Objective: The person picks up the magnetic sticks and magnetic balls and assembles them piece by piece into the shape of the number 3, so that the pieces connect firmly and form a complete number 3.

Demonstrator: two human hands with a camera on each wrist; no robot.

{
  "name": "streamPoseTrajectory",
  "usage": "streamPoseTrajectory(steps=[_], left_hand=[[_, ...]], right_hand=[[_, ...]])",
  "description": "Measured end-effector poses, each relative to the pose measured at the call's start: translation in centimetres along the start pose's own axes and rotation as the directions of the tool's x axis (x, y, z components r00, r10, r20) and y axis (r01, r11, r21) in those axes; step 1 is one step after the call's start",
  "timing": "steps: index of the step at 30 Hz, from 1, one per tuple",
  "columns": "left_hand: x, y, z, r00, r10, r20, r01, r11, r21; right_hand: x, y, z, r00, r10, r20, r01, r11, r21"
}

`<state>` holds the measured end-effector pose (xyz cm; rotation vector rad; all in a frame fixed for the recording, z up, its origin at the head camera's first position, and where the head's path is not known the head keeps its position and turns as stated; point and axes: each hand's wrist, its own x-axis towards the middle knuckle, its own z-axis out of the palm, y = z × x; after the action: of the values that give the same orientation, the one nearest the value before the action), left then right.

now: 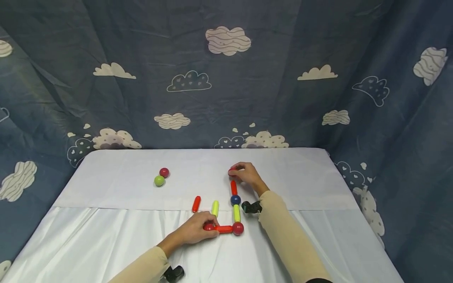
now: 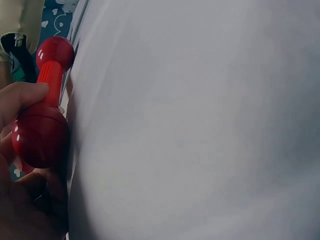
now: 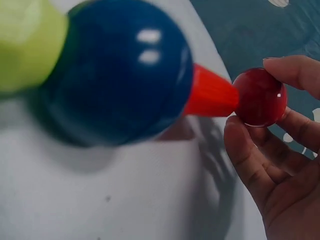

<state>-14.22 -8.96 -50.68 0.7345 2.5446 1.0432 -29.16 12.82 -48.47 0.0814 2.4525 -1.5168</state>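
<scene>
1. Ball-and-rod chain lies on your desk, long leg pointing away, short leg left.
2. Your left hand grips its left ball; right hand pinches a red ball.
3. Desk spreads right, far edge beyond.

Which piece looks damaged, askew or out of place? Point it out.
Nothing stands out: no damage or spill shows. The loose red rod, lime green ball and the red ball beside it lie apart from the ball-and-rod build, but they are probably just spare parts.
</scene>
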Motion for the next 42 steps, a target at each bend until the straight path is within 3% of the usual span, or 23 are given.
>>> streamPoseTrajectory(steps=[7,19,34,42], left_hand=[[-0.1,-0.3,0.1,0.999,0.035,-0.016,-0.035,0.999,0.016],[-0.1,0.0,-0.1,1.0,0.022,-0.005,-0.022,1.0,-0.006],[-0.1,0.0,0.0,1.0,0.021,0.004,-0.021,1.0,-0.002],[-0.1,-0.1,-0.1,0.999,0.033,0.003,-0.033,0.999,0.016]], right_hand=[[-0.2,0.8,0.2,1.0,-0.004,0.012,0.004,0.999,-0.033],[0.1,2.1,0.6,0.999,-0.048,0.004,0.048,0.997,-0.066],[-0.6,2.1,0.5,0.999,-0.029,-0.021,0.027,0.996,-0.086],[-1.7,2.0,0.4,0.998,0.036,-0.047,-0.037,0.999,-0.015]])
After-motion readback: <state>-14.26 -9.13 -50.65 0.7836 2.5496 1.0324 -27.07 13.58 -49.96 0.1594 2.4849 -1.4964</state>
